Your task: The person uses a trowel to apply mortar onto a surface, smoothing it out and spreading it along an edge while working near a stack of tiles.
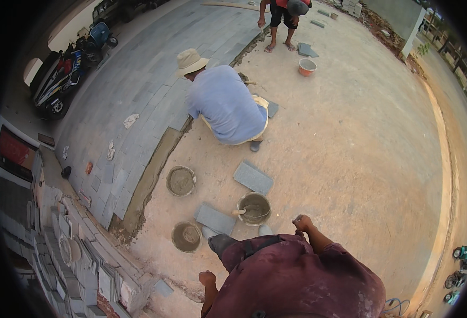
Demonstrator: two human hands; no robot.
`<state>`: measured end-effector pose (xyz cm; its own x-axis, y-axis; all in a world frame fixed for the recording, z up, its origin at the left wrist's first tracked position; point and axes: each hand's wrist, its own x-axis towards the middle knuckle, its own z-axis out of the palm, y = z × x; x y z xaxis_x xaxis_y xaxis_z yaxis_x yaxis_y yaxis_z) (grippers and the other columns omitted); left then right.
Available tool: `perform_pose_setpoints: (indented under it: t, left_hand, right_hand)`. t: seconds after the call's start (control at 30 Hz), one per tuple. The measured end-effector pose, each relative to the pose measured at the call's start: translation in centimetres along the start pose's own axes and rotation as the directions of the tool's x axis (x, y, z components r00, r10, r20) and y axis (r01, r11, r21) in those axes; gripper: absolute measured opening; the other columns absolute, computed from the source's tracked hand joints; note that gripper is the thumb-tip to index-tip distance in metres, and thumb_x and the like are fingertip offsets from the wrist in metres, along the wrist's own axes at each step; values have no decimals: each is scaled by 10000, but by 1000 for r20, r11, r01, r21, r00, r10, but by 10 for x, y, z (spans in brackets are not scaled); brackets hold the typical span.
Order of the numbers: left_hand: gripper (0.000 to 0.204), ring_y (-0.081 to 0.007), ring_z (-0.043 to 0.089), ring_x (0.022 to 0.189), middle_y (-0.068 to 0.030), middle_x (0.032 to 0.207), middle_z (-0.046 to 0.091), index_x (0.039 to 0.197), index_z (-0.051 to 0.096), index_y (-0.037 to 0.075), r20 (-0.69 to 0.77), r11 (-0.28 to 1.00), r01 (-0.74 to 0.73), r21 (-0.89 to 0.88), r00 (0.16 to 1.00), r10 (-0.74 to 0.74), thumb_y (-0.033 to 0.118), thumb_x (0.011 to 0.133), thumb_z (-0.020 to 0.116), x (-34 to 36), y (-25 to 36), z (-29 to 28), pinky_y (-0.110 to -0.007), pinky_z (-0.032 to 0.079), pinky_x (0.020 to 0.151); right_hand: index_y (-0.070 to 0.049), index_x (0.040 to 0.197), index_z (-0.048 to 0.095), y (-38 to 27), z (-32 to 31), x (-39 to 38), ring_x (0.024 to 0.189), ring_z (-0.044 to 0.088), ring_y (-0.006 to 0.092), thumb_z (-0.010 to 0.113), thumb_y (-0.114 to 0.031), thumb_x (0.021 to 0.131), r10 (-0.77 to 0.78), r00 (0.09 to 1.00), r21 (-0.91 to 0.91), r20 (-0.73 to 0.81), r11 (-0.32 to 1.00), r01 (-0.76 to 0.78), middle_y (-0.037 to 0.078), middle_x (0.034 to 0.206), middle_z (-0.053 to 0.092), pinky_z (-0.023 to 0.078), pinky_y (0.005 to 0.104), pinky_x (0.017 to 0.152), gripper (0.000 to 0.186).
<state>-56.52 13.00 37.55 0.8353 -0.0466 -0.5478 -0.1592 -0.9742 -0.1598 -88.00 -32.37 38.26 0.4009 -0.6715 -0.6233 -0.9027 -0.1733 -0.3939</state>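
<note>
My left hand (207,277) hangs low at my left side with its fingers curled in; I see nothing in it. On the other side my right hand (302,223) is loosely closed, also with nothing showing in it. Nearest that hand, by my feet, stands a bucket of grey mortar (256,210). A trowel with a pale handle (239,212) rests in it. Left of my feet lies a grey stone slab (215,219), with a second mortar bucket (187,236) beside it. Another slab (253,177) and a third mortar bucket (181,181) are farther ahead.
A person in a blue shirt (227,103) squats at the edge of the grey paving (154,87), beside a strip of wet mortar (155,170). Farther off, another person (284,21) bends near an orange bucket (307,67). Stacked slabs (80,254) stand at left; motorcycles (66,74) are parked behind.
</note>
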Motion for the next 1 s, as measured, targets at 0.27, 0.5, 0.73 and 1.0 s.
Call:
perform_pose_setpoints:
  t: [0.27,0.5,0.73,1.0]
  left_hand:
    - [149,-347,741,932,-185,984,731,995,664,-14,-29,911,234,-341,965,-259,103,904,665,-22,24,-27,-417,607,796]
    - [148,-330,751,913,-194,987,732,997,655,-13,-47,892,297,-342,942,-332,52,865,666,-21,10,-23,-411,617,772]
    - [165,-332,748,928,-193,987,731,991,645,-18,-15,882,312,-352,941,-339,42,839,663,-31,9,-24,-399,612,794]
    - [151,-328,747,937,-200,990,735,968,668,-5,18,864,350,-360,929,-369,113,873,667,-27,16,-21,-399,611,801]
  right_hand:
    - [-27,992,768,8,-2,0,1073,675,391,711,-401,832,-33,999,2,-16,999,33,242,1085,720,525,431,959,410]
    - [-22,992,767,-8,0,0,1051,686,387,728,-396,825,-52,999,15,-18,999,52,240,1074,725,535,429,942,411]
    - [-45,1020,747,-15,-5,-11,1112,644,382,557,-412,913,-80,993,-93,88,992,89,217,1142,699,511,442,975,426]
    - [-15,1021,740,-10,-4,-10,1135,633,391,558,-436,908,-4,999,-28,52,1000,5,224,1164,692,502,442,986,472]
